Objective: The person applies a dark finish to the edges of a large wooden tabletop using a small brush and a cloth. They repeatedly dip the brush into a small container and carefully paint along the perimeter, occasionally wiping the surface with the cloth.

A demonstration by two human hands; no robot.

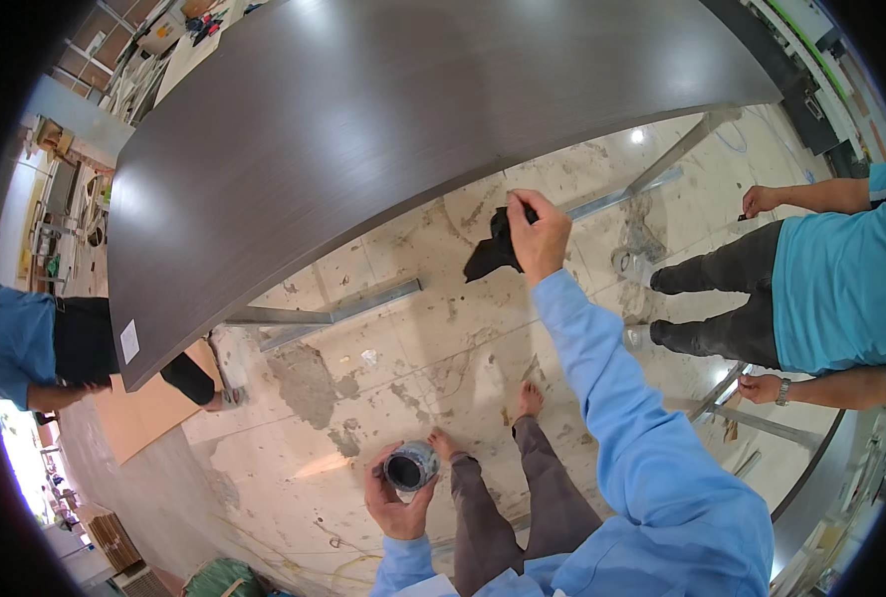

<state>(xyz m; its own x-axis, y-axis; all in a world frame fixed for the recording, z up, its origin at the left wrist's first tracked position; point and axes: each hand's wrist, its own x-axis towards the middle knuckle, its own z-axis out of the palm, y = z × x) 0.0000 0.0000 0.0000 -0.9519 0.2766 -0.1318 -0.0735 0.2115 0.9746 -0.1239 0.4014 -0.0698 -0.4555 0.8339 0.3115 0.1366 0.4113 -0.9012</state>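
Observation:
My left hand (pixel 395 502) is wrapped round a small open can (pixel 421 458); dark stuff shows inside it and smears mark its rim. Out ahead, my right hand (pixel 541 239) pinches a piece of black cloth (pixel 496 251), which hangs down to the left of the fingers. That hand is close to the near edge of a long dark grey tabletop (pixel 383 109), and I cannot tell whether it touches it. The tabletop has a smooth, shiny surface with a small white label (pixel 129 341) at its left end.
Metal legs (pixel 363 303) stand under the tabletop on a stained tile floor (pixel 383 368). At the right a person in a turquoise shirt (pixel 836 289) stands near; another in blue (pixel 20 338) is at the left by a brown board (pixel 149 413). A second dark panel (pixel 811 497) lies lower right.

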